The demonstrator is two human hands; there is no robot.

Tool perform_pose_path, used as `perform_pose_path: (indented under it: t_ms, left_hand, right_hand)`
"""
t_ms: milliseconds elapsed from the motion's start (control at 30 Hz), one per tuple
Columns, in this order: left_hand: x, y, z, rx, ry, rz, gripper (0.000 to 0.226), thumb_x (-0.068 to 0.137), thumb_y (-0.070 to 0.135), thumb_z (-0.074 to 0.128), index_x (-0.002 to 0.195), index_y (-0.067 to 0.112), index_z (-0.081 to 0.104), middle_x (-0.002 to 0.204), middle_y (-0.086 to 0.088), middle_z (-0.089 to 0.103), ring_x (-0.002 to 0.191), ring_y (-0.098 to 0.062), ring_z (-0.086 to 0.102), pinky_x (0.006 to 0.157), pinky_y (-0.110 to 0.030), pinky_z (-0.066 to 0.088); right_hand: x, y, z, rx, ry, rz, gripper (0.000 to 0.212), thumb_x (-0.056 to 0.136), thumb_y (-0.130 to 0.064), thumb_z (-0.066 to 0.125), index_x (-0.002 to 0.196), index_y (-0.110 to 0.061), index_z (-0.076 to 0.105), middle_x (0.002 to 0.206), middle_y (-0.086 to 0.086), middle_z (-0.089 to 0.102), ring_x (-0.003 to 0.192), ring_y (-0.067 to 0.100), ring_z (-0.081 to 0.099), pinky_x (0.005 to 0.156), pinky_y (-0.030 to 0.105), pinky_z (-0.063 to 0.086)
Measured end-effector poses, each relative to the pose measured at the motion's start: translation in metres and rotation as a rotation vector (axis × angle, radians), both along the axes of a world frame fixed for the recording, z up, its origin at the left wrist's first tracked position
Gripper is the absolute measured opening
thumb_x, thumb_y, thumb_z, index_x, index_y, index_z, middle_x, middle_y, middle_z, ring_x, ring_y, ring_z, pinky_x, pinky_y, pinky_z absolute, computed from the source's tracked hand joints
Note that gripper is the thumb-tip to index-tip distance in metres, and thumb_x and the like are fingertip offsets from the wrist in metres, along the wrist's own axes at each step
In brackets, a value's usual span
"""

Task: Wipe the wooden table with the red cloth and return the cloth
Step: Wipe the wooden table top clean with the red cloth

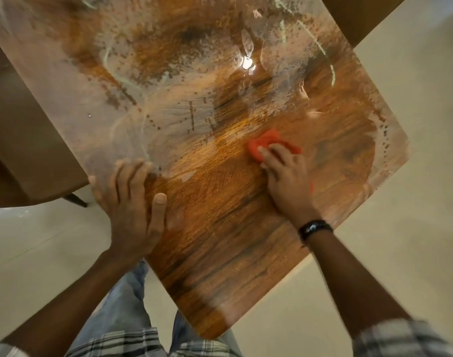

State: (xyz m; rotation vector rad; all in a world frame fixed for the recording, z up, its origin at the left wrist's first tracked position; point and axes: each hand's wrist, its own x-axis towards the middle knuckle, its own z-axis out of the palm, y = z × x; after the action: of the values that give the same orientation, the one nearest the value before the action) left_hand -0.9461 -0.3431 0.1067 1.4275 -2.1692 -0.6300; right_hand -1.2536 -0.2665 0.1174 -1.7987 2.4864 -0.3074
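Note:
The glossy wooden table (220, 228) fills the middle of the head view, its far half covered in pale smeared film and droplets. A red cloth (264, 145) lies bunched on the tabletop right of centre. My right hand (287, 176), with a black band on its wrist, presses down on the cloth, and my fingers cover its near part. Resting flat on the table's left edge, my left hand (132, 202) has spread fingers and holds nothing.
A brown chair (19, 150) stands close against the table's left side, one dark leg showing on the pale floor. Another brown seat (362, 16) sits at the far right corner. My legs are right at the table's near corner.

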Motion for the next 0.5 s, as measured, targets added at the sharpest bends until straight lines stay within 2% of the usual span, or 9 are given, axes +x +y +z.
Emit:
perform_pose_path:
  t_ms: [100, 167, 200, 267, 333, 400, 500]
  left_hand:
    - [0.003, -0.012, -0.003, 0.017, 0.014, 0.267, 0.069, 0.102, 0.053, 0.021, 0.15, 0.005, 0.035, 0.16, -0.015, 0.029, 0.154, -0.031, 0.009, 0.116, -0.06, -0.012]
    - [-0.002, -0.016, -0.001, 0.13, 0.146, 0.439, 0.069, 0.104, 0.048, 0.024, 0.157, 0.005, 0.019, 0.166, -0.015, 0.013, 0.155, -0.033, 0.002, 0.12, -0.056, -0.009]
    - [-0.004, -0.015, 0.001, 0.214, 0.233, 0.492, 0.068, 0.105, 0.045, 0.024, 0.159, 0.005, 0.01, 0.168, -0.015, 0.005, 0.155, -0.031, -0.002, 0.123, -0.053, -0.007]
    - [-0.005, -0.013, 0.003, 0.363, 0.387, 0.529, 0.07, 0.106, 0.045, 0.022, 0.159, 0.006, -0.002, 0.168, -0.013, -0.007, 0.156, -0.023, -0.006, 0.127, -0.047, -0.002]
    - [-0.002, -0.009, 0.004, 0.468, 0.484, 0.514, 0.07, 0.105, 0.048, 0.018, 0.159, 0.011, -0.007, 0.168, -0.006, -0.011, 0.156, -0.015, -0.006, 0.128, -0.044, 0.002]
    - [0.003, -0.008, 0.005, 0.532, 0.567, 0.486, 0.072, 0.102, 0.052, 0.014, 0.16, 0.014, -0.007, 0.169, -0.001, -0.009, 0.155, -0.011, -0.004, 0.128, -0.041, 0.004]
    - [0.015, -0.011, 0.001, 0.608, 0.718, 0.476, 0.092, 0.088, 0.074, 0.015, 0.161, 0.02, 0.0, 0.17, 0.004, 0.0, 0.155, -0.007, 0.004, 0.128, -0.04, 0.008]
  right_hand:
    - [-0.053, -0.018, 0.0, -0.022, -0.049, -0.315, 0.036, 0.102, -0.027, 0.046, 0.135, -0.023, 0.059, 0.135, 0.007, 0.054, 0.108, 0.038, 0.049, 0.086, 0.03, 0.027]
    - [-0.044, -0.032, 0.002, -0.024, -0.08, -0.456, 0.037, 0.103, -0.028, 0.044, 0.137, -0.023, 0.057, 0.137, 0.006, 0.051, 0.109, 0.035, 0.045, 0.085, 0.027, 0.024]
    - [-0.027, -0.038, 0.004, -0.028, -0.077, -0.444, 0.037, 0.103, -0.027, 0.044, 0.137, -0.024, 0.057, 0.137, 0.005, 0.05, 0.107, 0.031, 0.044, 0.084, 0.026, 0.024]
    - [0.025, -0.045, 0.006, -0.045, -0.074, -0.286, 0.036, 0.102, -0.025, 0.045, 0.135, -0.024, 0.058, 0.135, 0.005, 0.052, 0.097, 0.024, 0.041, 0.083, 0.031, 0.033]
    - [0.088, -0.039, 0.005, -0.046, -0.099, -0.081, 0.038, 0.098, -0.023, 0.043, 0.133, -0.023, 0.059, 0.132, 0.005, 0.054, 0.091, 0.025, 0.045, 0.076, 0.037, 0.04]
    - [0.156, -0.022, 0.01, 0.001, -0.153, 0.1, 0.046, 0.092, -0.027, 0.038, 0.134, -0.023, 0.058, 0.132, 0.005, 0.055, 0.092, 0.03, 0.049, 0.074, 0.039, 0.045]
    - [0.226, 0.009, 0.024, 0.124, -0.196, 0.369, 0.053, 0.088, -0.027, 0.035, 0.136, -0.022, 0.055, 0.135, 0.004, 0.055, 0.094, 0.029, 0.052, 0.074, 0.039, 0.049]
